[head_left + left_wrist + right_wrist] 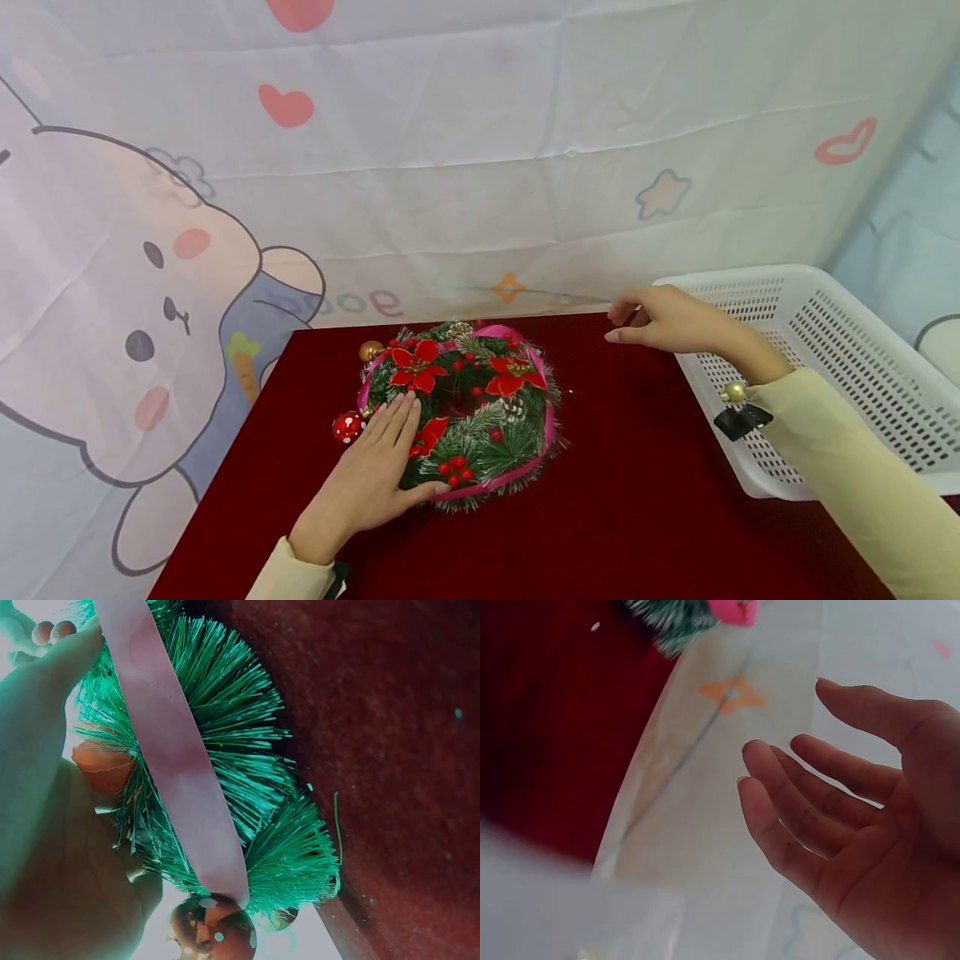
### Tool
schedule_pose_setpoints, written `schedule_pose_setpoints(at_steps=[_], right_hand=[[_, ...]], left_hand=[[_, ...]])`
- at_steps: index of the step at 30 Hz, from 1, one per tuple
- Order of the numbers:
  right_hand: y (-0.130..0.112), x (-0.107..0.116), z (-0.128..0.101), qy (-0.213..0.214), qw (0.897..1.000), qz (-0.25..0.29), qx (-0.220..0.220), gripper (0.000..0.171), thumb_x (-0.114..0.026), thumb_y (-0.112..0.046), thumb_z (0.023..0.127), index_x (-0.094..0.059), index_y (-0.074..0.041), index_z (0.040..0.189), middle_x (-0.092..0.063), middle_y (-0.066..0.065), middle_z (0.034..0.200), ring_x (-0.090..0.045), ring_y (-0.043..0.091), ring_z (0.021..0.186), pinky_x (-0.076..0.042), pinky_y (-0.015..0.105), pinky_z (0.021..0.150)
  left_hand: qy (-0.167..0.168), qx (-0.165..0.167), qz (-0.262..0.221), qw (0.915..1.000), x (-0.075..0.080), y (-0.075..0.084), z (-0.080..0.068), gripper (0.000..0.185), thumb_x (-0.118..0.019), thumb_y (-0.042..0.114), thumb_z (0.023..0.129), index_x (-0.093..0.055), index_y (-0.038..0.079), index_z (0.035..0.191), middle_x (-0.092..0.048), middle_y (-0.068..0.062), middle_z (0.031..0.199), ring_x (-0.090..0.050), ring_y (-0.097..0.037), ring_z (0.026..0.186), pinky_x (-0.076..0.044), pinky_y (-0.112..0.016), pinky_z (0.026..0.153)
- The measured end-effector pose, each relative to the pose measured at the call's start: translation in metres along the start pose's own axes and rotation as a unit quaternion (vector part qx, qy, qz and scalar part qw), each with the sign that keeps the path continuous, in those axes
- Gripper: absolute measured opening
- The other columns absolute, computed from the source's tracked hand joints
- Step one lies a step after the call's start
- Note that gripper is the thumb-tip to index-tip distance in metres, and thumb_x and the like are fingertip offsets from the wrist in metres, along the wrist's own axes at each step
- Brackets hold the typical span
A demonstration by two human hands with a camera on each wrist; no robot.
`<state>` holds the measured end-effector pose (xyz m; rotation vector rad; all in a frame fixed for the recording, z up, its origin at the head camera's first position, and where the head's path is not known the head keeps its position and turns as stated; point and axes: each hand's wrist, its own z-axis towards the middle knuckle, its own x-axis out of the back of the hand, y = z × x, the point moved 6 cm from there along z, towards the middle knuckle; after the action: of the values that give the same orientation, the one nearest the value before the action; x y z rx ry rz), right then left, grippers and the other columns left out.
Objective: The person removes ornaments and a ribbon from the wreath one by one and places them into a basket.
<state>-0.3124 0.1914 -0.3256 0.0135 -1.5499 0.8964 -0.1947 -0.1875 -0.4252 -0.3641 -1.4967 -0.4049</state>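
A Christmas wreath point(480, 408) of green needles, red poinsettias, red berries and a pink ribbon lies on the dark red table point(630, 500). My left hand point(375, 475) rests flat on the wreath's near left side, fingers straight. The left wrist view shows the pink ribbon point(172, 757) across green needles point(240, 772) beside my palm, with a red spotted bauble point(214, 930) below. My right hand point(660, 321) hovers empty above the table's far right, by the basket's corner. In the right wrist view its fingers point(802, 810) are loosely extended, holding nothing.
A white perforated plastic basket point(840, 367) stands at the right edge of the table. A gold bauble point(370, 350) and a red spotted bauble point(347, 427) sit at the wreath's left rim. A cartoon-printed cloth backdrop point(480, 167) hangs behind the table.
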Motion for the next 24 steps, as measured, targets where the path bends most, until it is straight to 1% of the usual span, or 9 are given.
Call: schedule_pose_setpoints(at_steps=[6, 9, 14, 16, 18, 20, 24], right_hand=[[-0.018, -0.015, 0.025, -0.022, 1.000, 0.021, 0.001, 0.031, -0.073, -0.024, 0.100, -0.073, 0.000, 0.118, -0.076, 0.016, 0.117, -0.076, 0.030, 0.105, -0.061, 0.049, 0.096], [-0.023, -0.024, 0.041, -0.033, 0.999, 0.026, 0.000, 0.032, -0.072, -0.026, 0.100, -0.073, -0.001, 0.120, -0.076, 0.016, 0.120, -0.075, 0.032, 0.110, -0.062, 0.047, 0.095], [-0.019, -0.043, 0.069, -0.054, 0.997, 0.057, -0.020, 0.033, -0.071, -0.028, 0.102, -0.072, -0.001, 0.121, -0.078, 0.017, 0.113, -0.075, 0.021, 0.090, -0.062, 0.035, 0.079], [-0.015, -0.050, 0.079, -0.057, 0.996, 0.067, -0.024, 0.033, -0.070, -0.028, 0.102, -0.072, -0.001, 0.121, -0.078, 0.017, 0.112, -0.074, 0.021, 0.085, -0.062, 0.033, 0.076], [-0.013, -0.058, 0.088, -0.058, 0.995, 0.074, -0.024, 0.033, -0.070, -0.028, 0.102, -0.073, 0.000, 0.120, -0.078, 0.018, 0.113, -0.075, 0.026, 0.088, -0.063, 0.035, 0.078], [-0.012, -0.067, 0.096, -0.059, 0.995, 0.078, -0.024, 0.034, -0.070, -0.030, 0.102, -0.074, -0.001, 0.119, -0.078, 0.017, 0.115, -0.075, 0.031, 0.096, -0.063, 0.038, 0.083], [-0.006, -0.085, 0.109, -0.059, 0.994, 0.086, -0.042, 0.041, -0.069, -0.040, 0.101, -0.075, -0.005, 0.122, -0.076, 0.016, 0.125, -0.072, 0.034, 0.115, -0.059, 0.048, 0.101]], left_hand=[[-0.008, -0.001, -0.005, 1.0000, -0.001, 0.000, 0.000, 0.111, -0.056, 0.077, 0.094, -0.022, 0.001, 0.167, -0.016, -0.016, 0.177, -0.018, -0.036, 0.165, -0.021, -0.054, 0.134], [-0.005, 0.000, -0.007, 1.0000, 0.000, 0.001, 0.000, 0.111, -0.058, 0.076, 0.094, -0.022, 0.001, 0.167, -0.016, -0.016, 0.177, -0.017, -0.036, 0.165, -0.021, -0.054, 0.134], [0.016, -0.002, -0.004, 0.9999, 0.004, 0.004, -0.001, 0.111, -0.062, 0.074, 0.092, -0.024, 0.002, 0.167, -0.019, -0.015, 0.177, -0.022, -0.036, 0.164, -0.024, -0.054, 0.133], [0.028, -0.005, 0.002, 0.9996, 0.005, 0.005, -0.001, 0.110, -0.063, 0.074, 0.092, -0.026, 0.003, 0.167, -0.022, -0.014, 0.176, -0.025, -0.035, 0.164, -0.025, -0.055, 0.133], [0.041, -0.009, 0.010, 0.9991, 0.006, 0.007, -0.002, 0.109, -0.066, 0.073, 0.091, -0.028, 0.004, 0.166, -0.025, -0.014, 0.175, -0.028, -0.035, 0.162, -0.027, -0.055, 0.132], [0.054, -0.014, 0.018, 0.9983, 0.008, 0.009, -0.004, 0.107, -0.068, 0.071, 0.090, -0.032, 0.004, 0.165, -0.029, -0.015, 0.174, -0.032, -0.036, 0.161, -0.029, -0.056, 0.131], [0.076, -0.026, 0.033, 0.9962, 0.008, 0.012, -0.006, 0.101, -0.073, 0.067, 0.090, -0.038, 0.005, 0.163, -0.036, -0.016, 0.171, -0.038, -0.038, 0.157, -0.032, -0.059, 0.129]])
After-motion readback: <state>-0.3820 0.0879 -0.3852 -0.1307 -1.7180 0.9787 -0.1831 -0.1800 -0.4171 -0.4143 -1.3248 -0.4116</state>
